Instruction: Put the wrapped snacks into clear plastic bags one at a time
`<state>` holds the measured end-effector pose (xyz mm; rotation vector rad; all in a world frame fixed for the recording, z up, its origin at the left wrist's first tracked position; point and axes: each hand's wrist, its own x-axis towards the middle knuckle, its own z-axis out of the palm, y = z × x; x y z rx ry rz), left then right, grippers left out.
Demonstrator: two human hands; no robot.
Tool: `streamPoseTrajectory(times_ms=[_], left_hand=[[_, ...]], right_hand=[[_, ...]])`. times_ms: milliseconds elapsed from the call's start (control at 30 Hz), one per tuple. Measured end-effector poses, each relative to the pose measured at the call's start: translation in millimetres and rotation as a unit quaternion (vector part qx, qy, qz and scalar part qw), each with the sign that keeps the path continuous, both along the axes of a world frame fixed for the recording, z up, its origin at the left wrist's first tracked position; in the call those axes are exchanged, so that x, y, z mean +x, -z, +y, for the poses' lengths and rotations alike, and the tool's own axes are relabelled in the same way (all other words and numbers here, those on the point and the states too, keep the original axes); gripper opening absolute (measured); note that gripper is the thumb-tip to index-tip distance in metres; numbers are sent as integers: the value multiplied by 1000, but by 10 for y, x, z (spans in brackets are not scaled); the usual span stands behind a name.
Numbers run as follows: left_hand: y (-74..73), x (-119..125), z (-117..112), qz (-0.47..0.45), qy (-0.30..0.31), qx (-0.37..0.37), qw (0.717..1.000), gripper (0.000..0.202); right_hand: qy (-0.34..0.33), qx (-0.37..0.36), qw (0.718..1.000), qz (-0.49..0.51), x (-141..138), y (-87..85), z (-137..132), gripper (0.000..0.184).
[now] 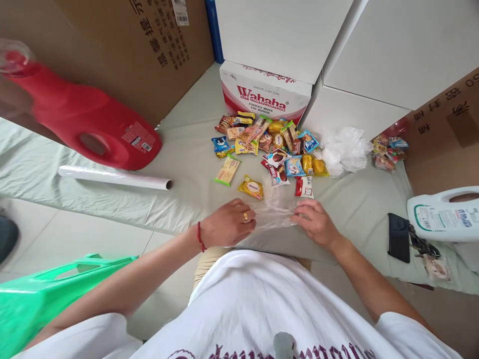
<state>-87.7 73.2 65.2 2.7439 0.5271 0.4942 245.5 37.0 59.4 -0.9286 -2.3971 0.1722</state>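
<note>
A clear plastic bag [274, 214] is stretched between my two hands, low over the near edge of the cloth. My left hand [234, 222], with a gold ring and a red wrist string, pinches its left side. On the opposite side my right hand [312, 220] grips the bag between thumb and fingers. Just beyond lies a yellow wrapped snack [251, 187], and left of it a green-edged cracker pack [228, 170]. Several more small wrapped snacks [265, 141] are heaped behind these. Crumpled clear bags [342, 152] rest right of the heap.
A red detergent jug [97, 122] and a white film roll [116, 178] lie left. At right are bagged snacks [387, 151], a black phone [398, 237], keys [422, 242] and a white bottle [445, 217]. A Wahaba carton [264, 94] stands behind; a green plastic stool [56, 289] is lower left.
</note>
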Motion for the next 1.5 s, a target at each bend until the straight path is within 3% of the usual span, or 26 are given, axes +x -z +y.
streamPoseTrajectory(times_ms=[100,167,233,333,400,433,500,600,633,700,867,967,1067,1167,1233,1300,1367,1433,1500], left_hand=[[423,81,-251,-1,-42,-76,996,33],[619,162,-387,-53,-106,-146,982,39],[725,277,-480,-102,-192,-185,958,42],[777,500,-531,-119,-338,-152,921,35],[783,650,-506,-117,-420,-106,894,21],[784,716,-478,-116,-446,-88,883,25],[787,817,-403,-108,-461,-73,878,43],[798,863,-290,-105,-438,-127,884,28],[803,845,-267,-120,-439,-159,876,32],[811,764,-254,-161,-459,-212,847,41],[813,454,-354,-201,-563,-257,759,44],[808,343,-387,-178,-596,-271,734,43],[797,326,-374,-136,-595,-282,740,42],[782,352,-349,-103,-583,-284,754,41],[784,361,-342,-89,-576,-283,762,40],[801,354,-352,-76,-570,-282,768,40],[817,331,-390,-64,-563,-282,774,39],[805,303,-470,-72,-569,-251,780,32],[744,290,-590,-107,-599,-148,780,23]], right_hand=[[13,-78,997,-21,8,435,-256,33],[30,-154,988,11,6,528,-405,31],[67,-201,973,88,-25,480,-498,26],[185,-160,952,182,-144,339,-472,25],[262,-110,944,166,-255,310,-349,23],[277,-102,945,140,-310,323,-269,28],[267,-127,952,82,-401,388,-112,37],[231,-186,952,73,-459,501,15,27],[231,-198,947,100,-453,528,15,28],[263,-219,922,181,-409,569,-41,31],[423,-289,796,322,-181,716,-281,41],[470,-315,775,280,-10,798,-352,45],[480,-306,801,185,128,719,-360,42],[472,-131,861,134,99,477,-362,32],[368,-62,921,110,-70,330,-359,22],[195,-99,975,42,-346,269,-315,24],[89,-154,983,-47,-669,304,-207,32],[96,-187,972,-105,-973,385,-51,42],[133,-218,956,-142,-1217,452,103,47]])
